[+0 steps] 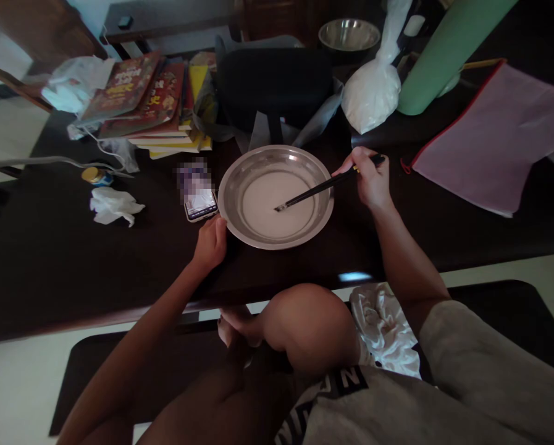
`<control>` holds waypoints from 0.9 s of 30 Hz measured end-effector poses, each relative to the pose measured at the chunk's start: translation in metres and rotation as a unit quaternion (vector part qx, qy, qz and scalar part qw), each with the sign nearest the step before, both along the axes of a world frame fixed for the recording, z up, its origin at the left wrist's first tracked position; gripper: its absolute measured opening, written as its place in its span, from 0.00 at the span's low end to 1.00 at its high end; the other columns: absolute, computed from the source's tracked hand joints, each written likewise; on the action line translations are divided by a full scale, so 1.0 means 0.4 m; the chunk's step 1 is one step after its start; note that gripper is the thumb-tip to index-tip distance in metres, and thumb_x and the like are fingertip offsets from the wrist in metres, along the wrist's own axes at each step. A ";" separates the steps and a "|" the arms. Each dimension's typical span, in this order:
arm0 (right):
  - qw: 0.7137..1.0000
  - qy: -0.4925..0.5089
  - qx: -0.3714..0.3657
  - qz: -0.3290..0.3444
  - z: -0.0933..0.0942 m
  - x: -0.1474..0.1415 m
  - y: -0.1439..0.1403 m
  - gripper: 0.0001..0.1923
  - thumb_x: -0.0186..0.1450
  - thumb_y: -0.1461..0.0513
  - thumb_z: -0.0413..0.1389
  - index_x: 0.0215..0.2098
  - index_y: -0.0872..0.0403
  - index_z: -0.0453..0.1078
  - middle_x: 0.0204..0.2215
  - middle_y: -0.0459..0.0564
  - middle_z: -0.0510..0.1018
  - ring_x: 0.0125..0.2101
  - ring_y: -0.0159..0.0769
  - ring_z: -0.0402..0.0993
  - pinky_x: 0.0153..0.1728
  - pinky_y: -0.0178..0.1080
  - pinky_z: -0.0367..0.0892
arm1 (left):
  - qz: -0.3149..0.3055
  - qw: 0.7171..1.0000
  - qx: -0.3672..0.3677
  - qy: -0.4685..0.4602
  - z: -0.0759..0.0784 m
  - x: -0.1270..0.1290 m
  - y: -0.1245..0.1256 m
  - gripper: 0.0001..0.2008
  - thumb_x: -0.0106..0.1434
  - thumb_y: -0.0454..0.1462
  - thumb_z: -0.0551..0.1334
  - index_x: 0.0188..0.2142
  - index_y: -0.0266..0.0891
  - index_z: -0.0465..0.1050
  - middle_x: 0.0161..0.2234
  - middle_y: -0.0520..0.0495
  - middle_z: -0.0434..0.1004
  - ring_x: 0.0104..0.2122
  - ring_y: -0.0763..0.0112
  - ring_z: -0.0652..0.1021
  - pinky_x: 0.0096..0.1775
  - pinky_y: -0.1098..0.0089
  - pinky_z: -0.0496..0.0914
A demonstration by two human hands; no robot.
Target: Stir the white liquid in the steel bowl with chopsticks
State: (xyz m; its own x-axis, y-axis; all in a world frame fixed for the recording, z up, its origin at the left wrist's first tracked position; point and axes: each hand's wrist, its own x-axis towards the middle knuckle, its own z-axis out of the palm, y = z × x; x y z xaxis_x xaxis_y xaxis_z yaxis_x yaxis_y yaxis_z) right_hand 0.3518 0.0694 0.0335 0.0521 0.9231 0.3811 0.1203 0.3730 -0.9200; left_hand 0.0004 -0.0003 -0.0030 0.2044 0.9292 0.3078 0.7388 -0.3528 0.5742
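A wide stainless steel basin [233,216] stands on the dark table with a whitish liquid [267,198] inside. My right hand [372,179] is closed around a pair of black chopsticks [320,186], which slant down to the left over the basin. Their whitened tips touch the liquid near its middle. At the basin's lower left rim, my left hand [212,240] is closed on the edge with its thumb on the side; the fingers underneath are hidden. A lit smartphone [201,203], partly blurred out, lies just left of the basin.
Stacked books [140,99] stand at the back left, near a crumpled tissue [114,205] and a small gold-lidded jar [97,176]. A dark bag [274,86] sits behind the basin. Farther right are a tied bag of white powder [372,93], a green cylinder [436,68] and a pink mesh pouch [485,142].
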 end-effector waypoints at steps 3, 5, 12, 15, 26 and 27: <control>0.999 -0.020 -0.013 0.038 0.002 -0.007 -0.005 0.25 0.62 0.38 0.55 0.26 0.48 0.74 0.23 0.49 0.80 0.36 0.45 0.82 0.42 0.50 0.76 | -0.001 1.000 0.006 -0.004 -0.001 -0.001 0.000 0.32 0.73 0.54 0.38 0.35 0.38 0.74 0.33 0.38 0.78 0.38 0.58 0.79 0.41 0.60 0.73; 0.997 -0.041 -0.017 0.059 0.009 -0.011 -0.009 0.25 0.62 0.38 0.55 0.26 0.48 0.75 0.24 0.47 0.80 0.36 0.42 0.81 0.42 0.48 0.75 | -0.001 1.000 0.006 -0.006 -0.001 -0.001 0.000 0.32 0.73 0.53 0.38 0.36 0.39 0.75 0.32 0.38 0.77 0.38 0.58 0.79 0.41 0.60 0.73; 1.000 -0.002 -0.014 -0.009 0.007 0.002 -0.003 0.26 0.61 0.36 0.54 0.24 0.47 0.73 0.22 0.49 0.79 0.36 0.48 0.81 0.40 0.53 0.75 | 0.002 1.000 0.002 -0.010 -0.001 0.000 0.000 0.33 0.72 0.55 0.38 0.35 0.38 0.75 0.33 0.37 0.78 0.39 0.57 0.79 0.42 0.59 0.73; 0.999 -0.024 -0.024 0.041 0.007 -0.005 -0.008 0.25 0.61 0.36 0.55 0.26 0.47 0.74 0.23 0.48 0.79 0.36 0.46 0.81 0.41 0.51 0.75 | 0.001 1.000 0.000 -0.006 -0.001 -0.001 0.000 0.33 0.72 0.55 0.38 0.36 0.38 0.74 0.34 0.37 0.79 0.39 0.58 0.80 0.42 0.59 0.73; 0.999 0.000 -0.027 0.024 0.009 -0.002 -0.007 0.25 0.62 0.38 0.55 0.26 0.48 0.75 0.21 0.45 0.77 0.32 0.42 0.81 0.42 0.48 0.75 | 0.003 1.000 0.006 -0.005 0.001 0.002 0.000 0.34 0.73 0.54 0.38 0.36 0.37 0.76 0.35 0.37 0.79 0.39 0.58 0.80 0.42 0.59 0.73; 0.999 -0.008 -0.027 0.041 0.009 -0.006 -0.008 0.25 0.61 0.38 0.56 0.26 0.48 0.75 0.21 0.46 0.78 0.32 0.41 0.81 0.42 0.48 0.75 | 0.004 1.000 0.007 -0.004 0.001 0.002 0.000 0.34 0.73 0.54 0.38 0.36 0.37 0.76 0.35 0.37 0.79 0.39 0.58 0.80 0.42 0.60 0.73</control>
State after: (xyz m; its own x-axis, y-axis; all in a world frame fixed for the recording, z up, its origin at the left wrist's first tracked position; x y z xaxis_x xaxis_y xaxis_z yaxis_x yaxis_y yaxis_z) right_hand 0.3496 0.0662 0.0372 -0.0298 0.9435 0.3300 0.1068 0.3313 -0.9375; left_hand 0.0012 -0.0002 -0.0028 0.1951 0.9260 0.3233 0.7365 -0.3560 0.5752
